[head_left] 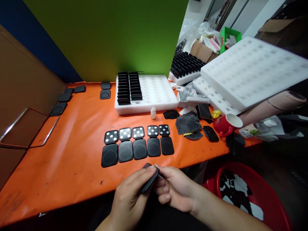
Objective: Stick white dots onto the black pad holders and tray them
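Observation:
My left hand (132,191) is closed around a black folding charging pad (150,181), held tilted just off the table's front edge. At the pad's upper right edge, the thumb and curled fingers of my right hand (173,188) grip it. Beyond my hands lies a row of several opened pads (140,149), their plain black halves nearer me. Their far halves (138,132) carry pale round dots. What the right fingertips do behind the held pad is hidden.
An orange-covered table (79,154) bears a white foam tray (156,89) with black pads standing in slots. A small white bottle (153,113), grey cloths (188,123) and a red mug (227,124) stand rightward. A red bin (269,195) is below right; a wire frame (51,131) is left.

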The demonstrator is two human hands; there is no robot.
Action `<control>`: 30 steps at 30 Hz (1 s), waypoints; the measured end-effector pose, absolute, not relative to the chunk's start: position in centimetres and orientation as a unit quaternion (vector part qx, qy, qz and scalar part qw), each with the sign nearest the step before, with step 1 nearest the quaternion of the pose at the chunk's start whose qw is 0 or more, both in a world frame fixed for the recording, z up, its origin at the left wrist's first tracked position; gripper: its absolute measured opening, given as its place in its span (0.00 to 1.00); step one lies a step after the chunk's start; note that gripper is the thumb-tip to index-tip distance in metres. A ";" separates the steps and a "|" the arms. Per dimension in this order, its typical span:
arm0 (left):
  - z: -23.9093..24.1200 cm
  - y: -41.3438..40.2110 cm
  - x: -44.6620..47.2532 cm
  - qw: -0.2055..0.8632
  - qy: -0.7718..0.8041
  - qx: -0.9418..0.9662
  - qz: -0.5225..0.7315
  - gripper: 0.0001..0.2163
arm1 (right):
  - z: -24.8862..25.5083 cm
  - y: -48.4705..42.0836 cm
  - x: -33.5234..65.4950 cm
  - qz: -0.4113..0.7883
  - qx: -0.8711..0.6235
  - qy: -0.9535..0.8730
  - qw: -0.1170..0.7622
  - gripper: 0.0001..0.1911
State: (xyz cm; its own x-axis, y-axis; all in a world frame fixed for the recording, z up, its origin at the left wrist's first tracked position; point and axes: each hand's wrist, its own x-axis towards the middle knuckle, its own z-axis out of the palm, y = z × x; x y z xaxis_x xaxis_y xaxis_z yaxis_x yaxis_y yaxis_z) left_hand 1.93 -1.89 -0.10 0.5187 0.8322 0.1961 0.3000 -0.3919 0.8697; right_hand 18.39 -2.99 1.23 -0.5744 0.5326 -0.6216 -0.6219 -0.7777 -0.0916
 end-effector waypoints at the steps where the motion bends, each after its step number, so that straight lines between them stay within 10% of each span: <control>1: -0.3 -2.0 1.9 0.395 0.361 0.781 0.322 0.22 | 1.2 -2.9 18.5 0.886 -0.315 0.099 0.325 0.11; 11: -0.9 -2.2 2.6 0.392 0.359 0.778 0.334 0.22 | 0.4 -3.1 17.2 0.839 -0.312 0.205 0.396 0.10; 20: 0.2 -0.4 3.4 0.564 0.584 0.476 0.338 0.15 | 1.4 -3.0 18.6 0.818 -0.352 -0.071 0.449 0.16; 30: 0.2 -1.5 2.9 0.241 0.401 0.832 0.299 0.21 | 2.1 -2.4 18.5 0.515 -0.564 -0.540 0.354 0.14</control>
